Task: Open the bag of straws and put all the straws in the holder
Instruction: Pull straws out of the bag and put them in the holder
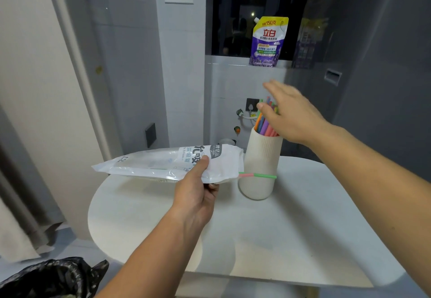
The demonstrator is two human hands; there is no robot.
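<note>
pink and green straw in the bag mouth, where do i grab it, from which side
Pinch the pink and green straw on its exposed green part, coming from the right. It lies level, jutting from the translucent plastic bag that the left hand grips, in front of the cream ribbed holder, so a rightward pull should slide it free.

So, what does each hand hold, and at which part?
The left hand pinches the white plastic straw bag at its lower edge, near the printed end. The right hand holds nothing.
</note>
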